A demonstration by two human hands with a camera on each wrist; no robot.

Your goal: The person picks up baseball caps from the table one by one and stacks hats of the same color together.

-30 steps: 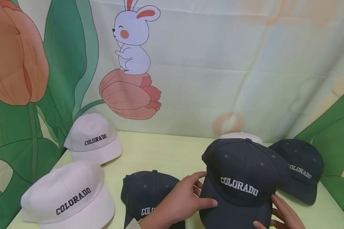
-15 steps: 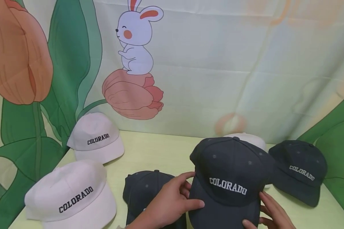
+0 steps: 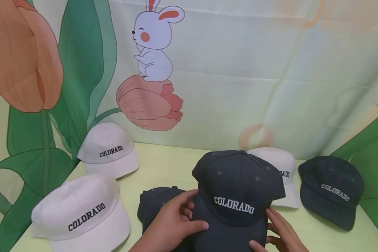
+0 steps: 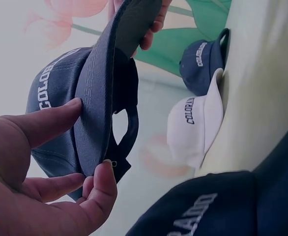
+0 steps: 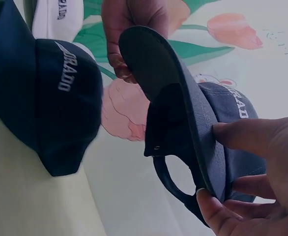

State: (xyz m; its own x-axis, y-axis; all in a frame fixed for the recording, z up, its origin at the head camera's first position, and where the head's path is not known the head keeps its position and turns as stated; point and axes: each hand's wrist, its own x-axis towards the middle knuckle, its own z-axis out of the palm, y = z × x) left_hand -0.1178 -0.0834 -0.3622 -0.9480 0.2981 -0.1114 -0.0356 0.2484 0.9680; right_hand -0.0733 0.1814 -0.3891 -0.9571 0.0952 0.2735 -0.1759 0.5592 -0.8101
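Note:
A dark navy baseball cap (image 3: 236, 182) lettered COLORADO is held up between both hands, its brim toward me. My left hand (image 3: 173, 220) pinches the brim's left side, thumb on top and fingers beneath, as the left wrist view shows. On the opposite side, my right hand (image 3: 281, 232) grips the brim's edge; in the right wrist view its thumb lies over the brim (image 5: 205, 132) with fingertips under it. The back strap (image 4: 129, 130) and its opening show below the crown. Behind my left hand sits a second navy cap (image 3: 151, 204), partly hidden.
Two white caps, one farther back (image 3: 110, 150) and one nearer (image 3: 82, 210), sit at the left of the pale table (image 3: 163, 164). Behind the held cap stands another white cap (image 3: 288, 185), partly covered. Right of it is a navy cap (image 3: 332, 192). A printed curtain (image 3: 220, 87) hangs behind.
Both hands have carried the held navy cap leftward, uncovering more of the white cap behind it and overlapping more of the navy cap at left. The head view has shifted slightly.

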